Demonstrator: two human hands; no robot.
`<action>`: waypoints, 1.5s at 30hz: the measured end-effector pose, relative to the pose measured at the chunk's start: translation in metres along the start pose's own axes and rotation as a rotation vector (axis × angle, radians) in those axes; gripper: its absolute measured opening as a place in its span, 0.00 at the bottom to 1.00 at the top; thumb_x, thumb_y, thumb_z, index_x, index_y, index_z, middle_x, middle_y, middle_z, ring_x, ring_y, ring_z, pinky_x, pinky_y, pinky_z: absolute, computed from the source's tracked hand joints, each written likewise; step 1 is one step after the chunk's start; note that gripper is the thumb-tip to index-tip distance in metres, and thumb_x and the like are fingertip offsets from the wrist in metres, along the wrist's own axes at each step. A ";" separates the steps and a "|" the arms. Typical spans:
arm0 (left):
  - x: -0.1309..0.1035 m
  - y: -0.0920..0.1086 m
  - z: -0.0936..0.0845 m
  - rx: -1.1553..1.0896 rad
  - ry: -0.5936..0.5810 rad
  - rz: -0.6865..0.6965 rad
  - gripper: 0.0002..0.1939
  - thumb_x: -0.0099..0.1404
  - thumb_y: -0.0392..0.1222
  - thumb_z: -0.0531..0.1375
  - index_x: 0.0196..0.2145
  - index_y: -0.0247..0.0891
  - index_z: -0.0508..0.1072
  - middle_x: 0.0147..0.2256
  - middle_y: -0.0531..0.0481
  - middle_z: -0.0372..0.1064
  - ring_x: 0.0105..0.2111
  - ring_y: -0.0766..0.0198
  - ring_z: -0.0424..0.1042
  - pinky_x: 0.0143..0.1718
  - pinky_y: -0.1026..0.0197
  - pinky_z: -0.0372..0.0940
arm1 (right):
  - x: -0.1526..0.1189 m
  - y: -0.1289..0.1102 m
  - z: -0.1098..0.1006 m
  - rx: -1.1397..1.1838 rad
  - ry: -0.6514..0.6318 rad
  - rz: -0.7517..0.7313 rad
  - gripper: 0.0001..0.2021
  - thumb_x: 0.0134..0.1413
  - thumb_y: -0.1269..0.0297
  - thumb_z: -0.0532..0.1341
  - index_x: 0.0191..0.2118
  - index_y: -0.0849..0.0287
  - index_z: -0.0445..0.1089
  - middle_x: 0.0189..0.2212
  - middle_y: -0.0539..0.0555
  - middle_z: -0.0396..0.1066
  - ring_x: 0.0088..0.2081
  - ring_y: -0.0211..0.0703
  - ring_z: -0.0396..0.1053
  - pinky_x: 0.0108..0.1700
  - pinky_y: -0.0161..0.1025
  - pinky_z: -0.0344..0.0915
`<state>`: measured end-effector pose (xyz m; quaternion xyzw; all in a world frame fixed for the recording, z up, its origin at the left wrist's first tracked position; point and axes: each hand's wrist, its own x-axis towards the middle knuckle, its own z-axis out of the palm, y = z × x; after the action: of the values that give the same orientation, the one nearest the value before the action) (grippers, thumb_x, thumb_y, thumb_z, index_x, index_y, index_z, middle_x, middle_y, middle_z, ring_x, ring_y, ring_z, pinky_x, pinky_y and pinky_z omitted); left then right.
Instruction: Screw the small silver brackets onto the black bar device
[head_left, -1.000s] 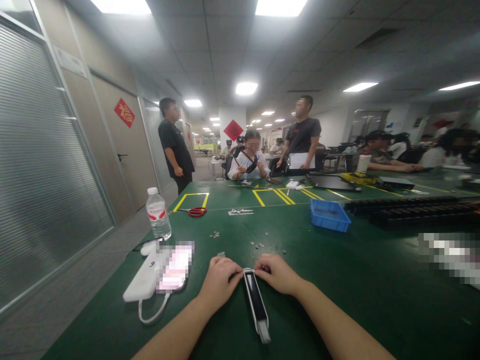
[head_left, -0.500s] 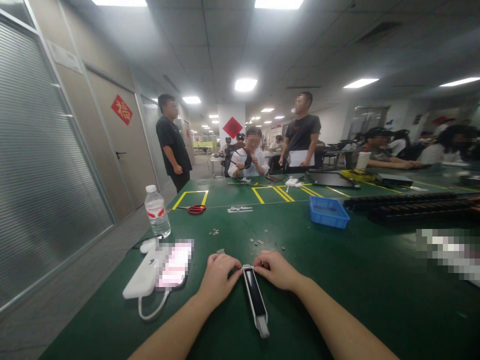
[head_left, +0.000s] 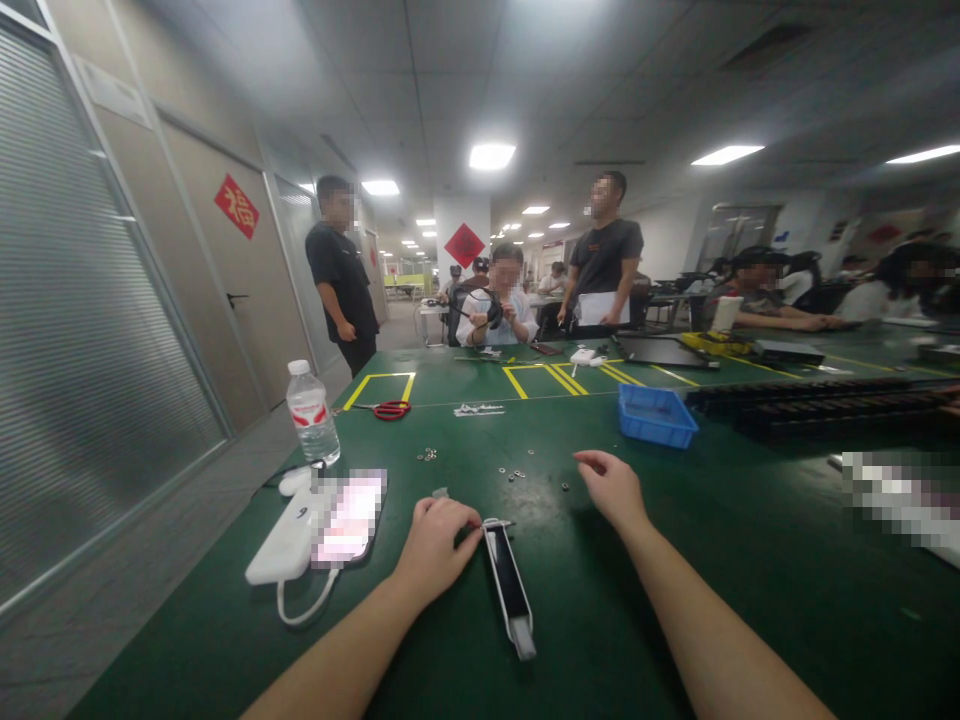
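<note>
A long narrow device with a white frame and dark face [head_left: 508, 575] lies on the green table. The thumb and fingertips of my left hand [head_left: 439, 545] pinch its far end at the left corner. A thin dark piece sticks out to the right from that end. My right hand [head_left: 611, 487] hovers up and to the right of the device, its fingers bent forward and bunched; whether anything small is between them is hidden. Several small metal rings [head_left: 512, 475] lie beyond the device, and another group [head_left: 427, 455] is farther left.
On the left are a water bottle [head_left: 313, 415], a white power bank [head_left: 281, 540] and a cabled phone [head_left: 352, 515]. Red-handled scissors [head_left: 391, 410] and white strips [head_left: 478, 410] lie farther back. A blue tray [head_left: 656, 418] stands back right. People are across the table.
My right hand has left the device's far end and moved away, forward and to the right. The thin dark piece there now shows. My left hand stays at the device.
</note>
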<state>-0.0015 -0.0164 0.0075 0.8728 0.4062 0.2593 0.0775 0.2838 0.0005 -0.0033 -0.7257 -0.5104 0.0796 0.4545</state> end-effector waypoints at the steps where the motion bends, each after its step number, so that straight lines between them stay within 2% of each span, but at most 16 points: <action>1: 0.000 0.000 0.000 0.002 -0.001 0.000 0.04 0.62 0.38 0.57 0.33 0.42 0.71 0.34 0.54 0.72 0.39 0.62 0.68 0.46 0.54 0.52 | 0.002 0.005 0.000 -0.041 0.001 0.015 0.14 0.47 0.66 0.54 0.36 0.60 0.75 0.33 0.55 0.73 0.35 0.44 0.69 0.39 0.38 0.63; 4: 0.000 0.001 -0.001 0.006 -0.004 0.004 0.04 0.62 0.38 0.57 0.34 0.42 0.71 0.34 0.54 0.72 0.39 0.61 0.68 0.46 0.54 0.53 | 0.003 0.013 0.002 -0.181 -0.088 0.021 0.13 0.47 0.67 0.55 0.37 0.58 0.76 0.34 0.54 0.73 0.37 0.43 0.69 0.39 0.36 0.62; 7: -0.001 0.000 0.000 0.002 -0.003 0.005 0.04 0.62 0.38 0.56 0.34 0.42 0.71 0.34 0.54 0.72 0.39 0.62 0.68 0.46 0.54 0.53 | -0.001 0.012 0.007 -0.295 -0.202 -0.037 0.14 0.49 0.65 0.57 0.40 0.55 0.75 0.35 0.55 0.71 0.39 0.44 0.68 0.41 0.38 0.61; 13: -0.001 -0.001 0.001 0.000 -0.001 0.005 0.04 0.62 0.38 0.56 0.34 0.42 0.71 0.34 0.54 0.72 0.39 0.62 0.68 0.46 0.54 0.52 | -0.019 -0.007 0.017 -0.408 -0.257 -0.293 0.17 0.55 0.57 0.55 0.49 0.48 0.69 0.48 0.56 0.65 0.49 0.51 0.59 0.47 0.47 0.56; 16: 0.000 0.000 0.001 -0.003 -0.004 0.002 0.04 0.62 0.38 0.56 0.34 0.42 0.71 0.34 0.54 0.72 0.39 0.61 0.68 0.46 0.54 0.52 | -0.029 -0.017 0.025 -0.418 -0.321 -0.430 0.18 0.57 0.56 0.52 0.51 0.50 0.67 0.50 0.57 0.64 0.51 0.51 0.57 0.50 0.48 0.53; 18: -0.001 0.000 0.001 -0.002 -0.004 0.001 0.04 0.62 0.38 0.56 0.33 0.42 0.71 0.34 0.54 0.72 0.39 0.61 0.68 0.46 0.54 0.52 | -0.033 -0.022 0.030 -0.427 -0.348 -0.469 0.19 0.58 0.56 0.51 0.54 0.51 0.64 0.50 0.57 0.63 0.52 0.50 0.56 0.50 0.47 0.53; 21: -0.001 -0.002 0.002 0.000 0.001 0.002 0.05 0.62 0.38 0.55 0.34 0.42 0.71 0.34 0.54 0.72 0.39 0.61 0.68 0.46 0.54 0.52 | -0.034 -0.024 0.036 -0.454 -0.383 -0.438 0.22 0.59 0.54 0.48 0.56 0.53 0.61 0.52 0.58 0.62 0.51 0.51 0.57 0.49 0.48 0.53; 24: -0.001 -0.003 0.002 -0.001 0.003 0.002 0.05 0.62 0.38 0.55 0.34 0.42 0.71 0.34 0.54 0.71 0.38 0.62 0.68 0.46 0.54 0.52 | -0.033 -0.024 0.037 -0.483 -0.403 -0.408 0.22 0.59 0.52 0.48 0.55 0.52 0.62 0.52 0.57 0.62 0.50 0.52 0.57 0.47 0.48 0.54; 33: -0.001 0.000 0.000 -0.014 -0.009 -0.003 0.04 0.62 0.38 0.56 0.34 0.43 0.71 0.34 0.54 0.71 0.39 0.62 0.68 0.46 0.53 0.53 | -0.036 -0.025 0.035 -0.437 -0.336 -0.450 0.14 0.58 0.57 0.52 0.43 0.56 0.68 0.45 0.56 0.67 0.45 0.47 0.61 0.44 0.42 0.55; 40: 0.000 0.002 -0.001 -0.014 -0.013 -0.008 0.05 0.62 0.38 0.55 0.34 0.42 0.71 0.34 0.53 0.71 0.38 0.61 0.68 0.47 0.53 0.53 | -0.034 -0.025 0.034 -0.484 -0.378 -0.455 0.18 0.59 0.58 0.51 0.53 0.50 0.64 0.49 0.56 0.64 0.47 0.49 0.59 0.45 0.43 0.55; 45: 0.000 0.002 0.000 -0.008 -0.015 -0.013 0.05 0.62 0.38 0.55 0.34 0.42 0.71 0.34 0.53 0.71 0.38 0.61 0.68 0.47 0.53 0.53 | -0.034 -0.027 0.032 -0.446 -0.375 -0.452 0.14 0.58 0.60 0.52 0.46 0.53 0.70 0.46 0.56 0.66 0.46 0.46 0.60 0.45 0.41 0.55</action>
<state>-0.0006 -0.0177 0.0083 0.8717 0.4102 0.2541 0.0858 0.2313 -0.0070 -0.0132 -0.6485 -0.7372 -0.0042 0.1897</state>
